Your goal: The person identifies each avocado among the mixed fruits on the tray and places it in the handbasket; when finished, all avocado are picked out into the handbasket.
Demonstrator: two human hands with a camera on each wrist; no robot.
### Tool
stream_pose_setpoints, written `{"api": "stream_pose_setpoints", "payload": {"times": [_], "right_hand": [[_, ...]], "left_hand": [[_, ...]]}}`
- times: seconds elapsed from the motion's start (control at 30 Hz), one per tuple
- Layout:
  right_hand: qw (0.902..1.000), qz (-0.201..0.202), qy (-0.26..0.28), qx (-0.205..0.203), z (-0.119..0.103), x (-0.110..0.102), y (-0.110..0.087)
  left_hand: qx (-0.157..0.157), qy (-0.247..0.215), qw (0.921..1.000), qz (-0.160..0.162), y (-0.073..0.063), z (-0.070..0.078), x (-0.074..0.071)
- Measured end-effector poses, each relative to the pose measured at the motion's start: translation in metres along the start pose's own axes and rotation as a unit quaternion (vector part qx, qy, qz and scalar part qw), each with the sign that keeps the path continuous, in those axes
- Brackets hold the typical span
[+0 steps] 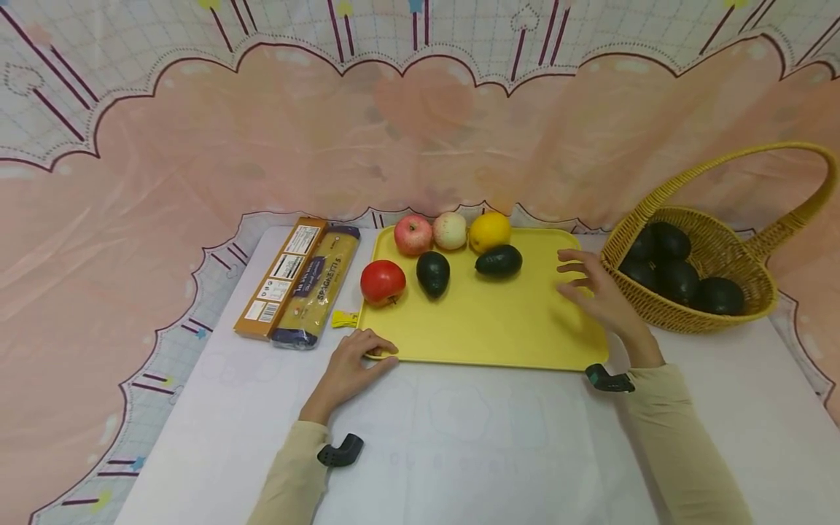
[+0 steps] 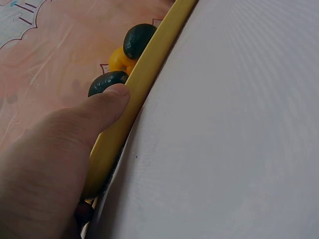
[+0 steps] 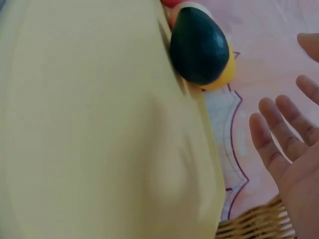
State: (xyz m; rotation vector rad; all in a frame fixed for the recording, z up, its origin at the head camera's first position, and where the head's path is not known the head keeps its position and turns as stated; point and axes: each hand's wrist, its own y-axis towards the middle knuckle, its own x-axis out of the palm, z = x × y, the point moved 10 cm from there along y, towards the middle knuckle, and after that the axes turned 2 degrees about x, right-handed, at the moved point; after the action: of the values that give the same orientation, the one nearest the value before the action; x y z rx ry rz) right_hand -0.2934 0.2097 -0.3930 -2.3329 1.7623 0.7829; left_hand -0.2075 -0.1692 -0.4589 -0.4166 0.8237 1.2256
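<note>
My left hand (image 1: 352, 364) is at the near left corner of a yellow tray (image 1: 472, 328), gripping its rim between thumb and bent fingers. In the left wrist view the thumb (image 2: 107, 107) lies against the tray's side. My right hand (image 1: 600, 295) hovers over the tray's right end, fingers spread and holding nothing. Two dark green avocados (image 1: 433, 274) (image 1: 499, 261) lie on the tray. Along its back edge sit a pink apple (image 1: 413, 235), a pale peach-like fruit (image 1: 450, 231) and a yellow fruit (image 1: 490, 232). A red tomato-like fruit (image 1: 383, 283) sits at the left.
At the right stands a wicker basket (image 1: 761, 281) with a tall handle and several avocados (image 1: 677, 280) inside. Left of the tray lie a spaghetti packet (image 1: 321, 288) and a brown box (image 1: 281, 281). A small yellow packet (image 1: 344, 319) lies beside the tray's left edge.
</note>
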Motion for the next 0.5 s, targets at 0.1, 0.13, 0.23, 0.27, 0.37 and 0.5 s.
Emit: {"api": "stream_pose_setpoints", "payload": {"times": [0.1, 0.13, 0.23, 0.27, 0.37, 0.5], "right_hand": [[0.9998, -0.013, -0.012, 0.006, 0.002, 0.007, 0.003], [0.9997, -0.018, -0.013, 0.011, -0.002, 0.009, 0.003], [0.9990, -0.035, -0.018, 0.019, -0.017, 0.017, 0.004], [0.9987, -0.040, -0.018, 0.024, -0.021, 0.019, 0.004], [0.9982, -0.048, -0.015, 0.033, -0.030, 0.025, 0.005], [0.9986, -0.043, -0.012, 0.027, -0.025, 0.030, 0.010]], "left_hand": [[0.000, 0.002, 1.0000, 0.000, 0.000, 0.000, 0.000], [0.000, 0.002, 1.0000, 0.001, 0.000, 0.000, 0.000], [0.004, 0.006, 1.0000, 0.003, 0.000, 0.000, -0.001], [0.007, 0.007, 0.9999, 0.005, 0.000, 0.001, -0.001], [0.014, 0.009, 0.9998, 0.008, -0.001, 0.002, -0.001], [0.017, 0.009, 0.9998, 0.008, -0.001, 0.002, -0.002]]}}
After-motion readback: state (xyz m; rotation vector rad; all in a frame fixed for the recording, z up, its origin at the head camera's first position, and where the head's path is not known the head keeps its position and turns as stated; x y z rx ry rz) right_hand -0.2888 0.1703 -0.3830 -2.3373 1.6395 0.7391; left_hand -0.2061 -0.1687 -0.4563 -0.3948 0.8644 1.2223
